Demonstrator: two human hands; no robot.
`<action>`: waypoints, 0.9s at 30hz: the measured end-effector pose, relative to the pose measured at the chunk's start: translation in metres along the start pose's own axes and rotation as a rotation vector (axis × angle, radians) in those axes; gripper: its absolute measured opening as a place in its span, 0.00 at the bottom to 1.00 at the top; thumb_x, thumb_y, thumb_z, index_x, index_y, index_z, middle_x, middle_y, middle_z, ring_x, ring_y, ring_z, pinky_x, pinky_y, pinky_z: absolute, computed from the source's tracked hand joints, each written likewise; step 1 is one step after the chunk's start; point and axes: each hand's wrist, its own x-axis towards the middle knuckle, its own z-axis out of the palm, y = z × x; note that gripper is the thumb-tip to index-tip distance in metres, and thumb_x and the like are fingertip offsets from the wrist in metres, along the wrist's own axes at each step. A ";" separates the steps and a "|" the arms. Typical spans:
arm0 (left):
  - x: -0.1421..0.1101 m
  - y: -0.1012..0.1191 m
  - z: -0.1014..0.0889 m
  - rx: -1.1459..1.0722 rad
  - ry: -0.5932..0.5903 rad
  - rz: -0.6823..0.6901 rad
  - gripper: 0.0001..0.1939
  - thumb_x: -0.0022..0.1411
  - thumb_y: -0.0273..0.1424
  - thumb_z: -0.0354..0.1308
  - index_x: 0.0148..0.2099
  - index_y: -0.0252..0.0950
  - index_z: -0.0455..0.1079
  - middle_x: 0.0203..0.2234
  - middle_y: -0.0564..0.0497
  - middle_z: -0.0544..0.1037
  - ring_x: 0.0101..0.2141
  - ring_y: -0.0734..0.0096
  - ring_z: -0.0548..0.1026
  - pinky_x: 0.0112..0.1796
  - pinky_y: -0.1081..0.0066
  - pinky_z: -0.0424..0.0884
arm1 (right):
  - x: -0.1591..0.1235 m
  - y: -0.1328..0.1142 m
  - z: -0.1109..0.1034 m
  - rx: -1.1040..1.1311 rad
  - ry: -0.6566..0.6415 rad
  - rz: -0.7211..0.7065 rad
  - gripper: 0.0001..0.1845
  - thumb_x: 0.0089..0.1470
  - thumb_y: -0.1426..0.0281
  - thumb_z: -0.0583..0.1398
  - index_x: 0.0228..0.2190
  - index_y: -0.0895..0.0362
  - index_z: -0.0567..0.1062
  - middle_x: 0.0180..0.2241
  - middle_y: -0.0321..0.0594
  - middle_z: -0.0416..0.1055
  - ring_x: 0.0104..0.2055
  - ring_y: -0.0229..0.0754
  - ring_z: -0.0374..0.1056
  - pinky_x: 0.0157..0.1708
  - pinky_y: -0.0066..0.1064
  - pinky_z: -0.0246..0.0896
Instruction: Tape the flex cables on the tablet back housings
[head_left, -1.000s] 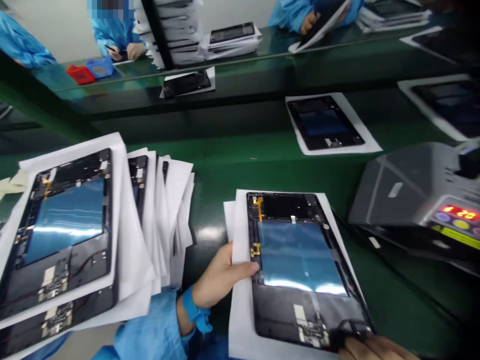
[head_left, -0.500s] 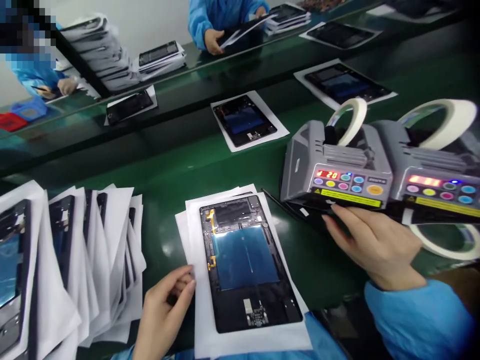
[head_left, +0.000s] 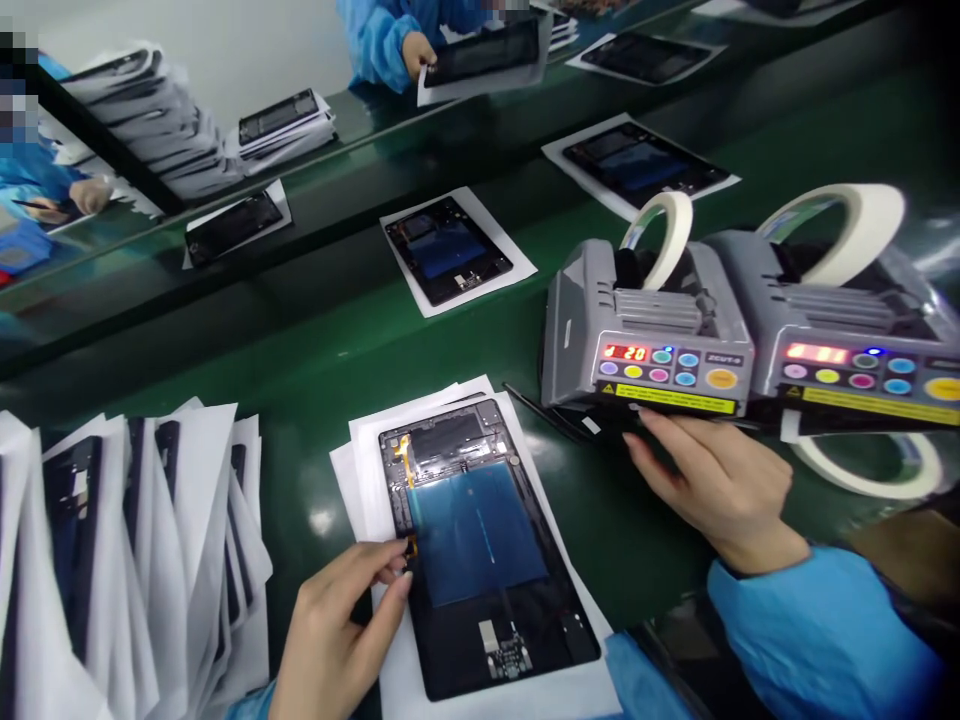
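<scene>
A tablet body without its back cover [head_left: 450, 640] lies on white paper sheets [head_left: 365, 510], its blue-filmed battery [head_left: 480, 535] facing up. My left hand [head_left: 345, 620] is at its left edge, index fingertip by an orange flex cable [head_left: 412, 547]. Thumb and index finger are apart; whether they touch the cable I cannot tell. My right hand [head_left: 720, 485] reaches under the front of a grey tape dispenser [head_left: 574, 330], thumb and index finger apart. Its index fingertip is close to a small whitish piece at the dispenser's outlet.
A second dispenser [head_left: 772, 325] stands to the right, with a tape roll [head_left: 926, 470] below. Paper-interleaved tablet bodies [head_left: 202, 520] lean at left. More tablets [head_left: 454, 250] lie on paper along the green line. Across it, a co-worker's hand [head_left: 416, 52] holds another tablet.
My left hand has moved right, from the paper's edge onto the tablet's left edge. My right hand stays at the dispenser. The camera view has shifted, and the co-worker's tablet has turned.
</scene>
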 end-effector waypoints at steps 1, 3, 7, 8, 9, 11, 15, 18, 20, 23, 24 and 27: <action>0.001 0.000 0.001 0.012 -0.001 0.020 0.08 0.61 0.32 0.58 0.45 0.43 0.71 0.31 0.60 0.75 0.32 0.91 0.73 0.37 0.96 0.68 | 0.001 0.000 0.000 -0.004 -0.008 0.001 0.27 0.44 0.75 0.69 0.46 0.64 0.69 0.32 0.43 0.73 0.27 0.36 0.66 0.29 0.29 0.61; 0.002 0.001 0.002 0.038 -0.009 0.052 0.09 0.62 0.32 0.58 0.45 0.43 0.70 0.32 0.59 0.75 0.33 0.92 0.73 0.38 0.96 0.68 | 0.003 -0.001 -0.001 0.006 -0.018 0.009 0.23 0.44 0.74 0.69 0.43 0.62 0.71 0.32 0.42 0.73 0.27 0.37 0.66 0.28 0.29 0.61; 0.005 0.001 0.005 0.076 -0.015 0.094 0.10 0.61 0.33 0.58 0.47 0.42 0.69 0.33 0.59 0.76 0.34 0.92 0.74 0.41 0.96 0.68 | 0.006 -0.004 -0.002 0.115 -0.022 0.044 0.15 0.44 0.74 0.69 0.34 0.59 0.70 0.31 0.41 0.73 0.29 0.38 0.68 0.28 0.30 0.62; 0.006 0.001 0.006 0.081 -0.017 0.095 0.10 0.62 0.33 0.58 0.47 0.43 0.69 0.33 0.59 0.76 0.35 0.91 0.74 0.41 0.96 0.68 | 0.007 -0.003 -0.002 0.119 -0.014 0.052 0.16 0.44 0.75 0.69 0.35 0.60 0.70 0.31 0.41 0.73 0.29 0.38 0.68 0.29 0.29 0.63; 0.006 0.000 0.006 0.087 -0.020 0.090 0.10 0.62 0.33 0.57 0.47 0.43 0.69 0.34 0.59 0.76 0.35 0.91 0.74 0.41 0.96 0.69 | 0.008 -0.003 -0.001 0.105 -0.005 0.055 0.17 0.44 0.75 0.69 0.37 0.60 0.70 0.31 0.42 0.73 0.30 0.38 0.69 0.29 0.29 0.64; 0.007 -0.001 0.006 0.102 -0.028 0.083 0.10 0.62 0.34 0.58 0.47 0.43 0.69 0.34 0.59 0.76 0.35 0.91 0.74 0.41 0.96 0.69 | 0.011 0.000 0.000 0.038 0.020 0.036 0.20 0.43 0.76 0.69 0.39 0.61 0.70 0.31 0.43 0.73 0.29 0.38 0.69 0.29 0.29 0.63; 0.016 0.001 0.005 0.143 -0.044 0.144 0.10 0.62 0.33 0.57 0.46 0.42 0.69 0.34 0.58 0.76 0.35 0.89 0.74 0.40 0.93 0.71 | 0.016 0.004 -0.004 -0.012 0.017 -0.012 0.20 0.41 0.78 0.70 0.37 0.61 0.72 0.29 0.42 0.73 0.26 0.37 0.67 0.26 0.29 0.61; 0.030 0.010 0.010 0.189 -0.063 0.214 0.09 0.63 0.32 0.56 0.46 0.41 0.68 0.34 0.57 0.76 0.35 0.86 0.75 0.36 0.88 0.74 | 0.023 -0.004 -0.014 0.058 0.016 -0.001 0.20 0.38 0.80 0.70 0.35 0.61 0.72 0.29 0.43 0.73 0.26 0.37 0.66 0.26 0.30 0.61; 0.045 0.016 0.017 0.254 -0.066 0.262 0.09 0.63 0.33 0.54 0.47 0.41 0.67 0.35 0.56 0.76 0.34 0.82 0.75 0.35 0.82 0.76 | 0.030 -0.016 -0.019 0.197 -0.023 0.009 0.19 0.40 0.81 0.69 0.35 0.61 0.71 0.28 0.42 0.72 0.28 0.37 0.66 0.29 0.30 0.63; 0.071 0.022 0.035 0.425 -0.074 0.297 0.09 0.63 0.36 0.53 0.44 0.40 0.67 0.34 0.56 0.74 0.32 0.75 0.75 0.32 0.73 0.78 | 0.045 -0.036 -0.011 0.472 -0.183 -0.020 0.11 0.50 0.80 0.64 0.36 0.61 0.71 0.31 0.39 0.72 0.31 0.35 0.68 0.32 0.29 0.64; 0.080 0.022 0.042 0.484 -0.084 0.293 0.08 0.63 0.37 0.53 0.43 0.41 0.67 0.32 0.56 0.74 0.31 0.74 0.75 0.31 0.72 0.77 | 0.050 -0.041 -0.003 0.534 -0.229 -0.032 0.09 0.53 0.79 0.62 0.38 0.60 0.70 0.33 0.38 0.72 0.32 0.35 0.68 0.31 0.28 0.64; 0.100 0.021 0.061 0.579 -0.095 0.275 0.08 0.62 0.39 0.55 0.37 0.41 0.67 0.29 0.57 0.70 0.29 0.72 0.73 0.28 0.70 0.73 | 0.056 -0.050 0.028 0.605 -0.306 -0.021 0.08 0.57 0.76 0.59 0.41 0.60 0.70 0.36 0.38 0.71 0.34 0.35 0.69 0.31 0.29 0.64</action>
